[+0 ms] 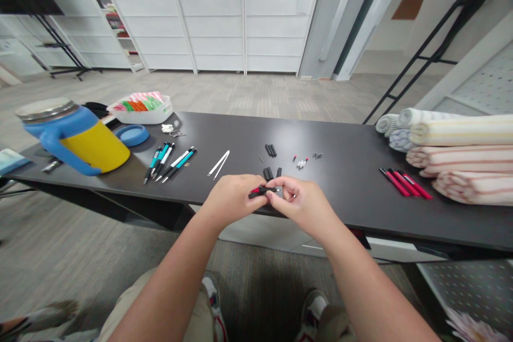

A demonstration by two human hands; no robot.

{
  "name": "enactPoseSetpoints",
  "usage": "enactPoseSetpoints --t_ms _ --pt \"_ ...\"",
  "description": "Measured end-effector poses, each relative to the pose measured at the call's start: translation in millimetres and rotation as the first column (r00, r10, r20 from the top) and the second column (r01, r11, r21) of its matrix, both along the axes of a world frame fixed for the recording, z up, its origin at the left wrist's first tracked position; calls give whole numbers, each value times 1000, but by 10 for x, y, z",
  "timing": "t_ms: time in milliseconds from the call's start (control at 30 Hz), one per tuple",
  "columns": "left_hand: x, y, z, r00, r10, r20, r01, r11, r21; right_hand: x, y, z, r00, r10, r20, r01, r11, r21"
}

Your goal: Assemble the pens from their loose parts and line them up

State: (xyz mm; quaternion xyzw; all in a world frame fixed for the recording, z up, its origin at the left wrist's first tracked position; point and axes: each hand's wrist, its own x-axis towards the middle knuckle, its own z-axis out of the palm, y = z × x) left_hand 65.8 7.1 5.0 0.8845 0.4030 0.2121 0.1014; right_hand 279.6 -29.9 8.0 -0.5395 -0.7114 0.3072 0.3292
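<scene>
My left hand (232, 195) and my right hand (298, 197) meet over the near edge of the dark table (348, 197). Both pinch a red and black pen (260, 191) held between them, fingers closed round it. Just beyond the hands lie black pen parts (269, 173), and further back more black pieces (271, 150). Small red and white pen bits (301, 162) lie to the right of those. Finished red pens (404, 182) lie in a row at the right.
Teal and black pens (168, 161) and two white sticks (219, 164) lie at the left. A yellow and blue jug (80, 139), a blue lid (132, 134) and a white tray (142, 108) stand at far left. Rolled towels (460, 157) are stacked at the right.
</scene>
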Motion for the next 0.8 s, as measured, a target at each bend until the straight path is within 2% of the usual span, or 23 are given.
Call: enactPoseSetpoints --t_ms 100,167,233,333,400,600,667,800 --pt "-18 27 -29 999 -30 44 29 1000 10 49 -5 -13 997 -11 -82 10 1000 -7" --pt "-28 41 -33 995 -36 95 36 999 5 111 0 -41 977 -53 -206 54 999 -4" --pt "-30 43 -14 991 -31 132 32 999 -6 181 19 -86 926 -85 -368 82 996 -23" --pt "-26 32 30 991 -34 131 37 999 -24 257 59 -161 833 -79 -548 39 996 -84" --pt "-25 28 44 993 -48 112 51 998 -25 277 75 -194 821 -67 -567 16 995 -96" --pt "-38 58 -5 999 -30 32 29 1000 5 272 61 -179 885 -71 -459 70 997 -20" --pt "-38 65 -13 1000 -17 14 17 1000 14 265 55 -163 862 -64 -503 62 998 -21" --pt "-29 64 -6 1000 -14 2 14 999 41 235 44 -150 765 -44 -642 5 998 -61"
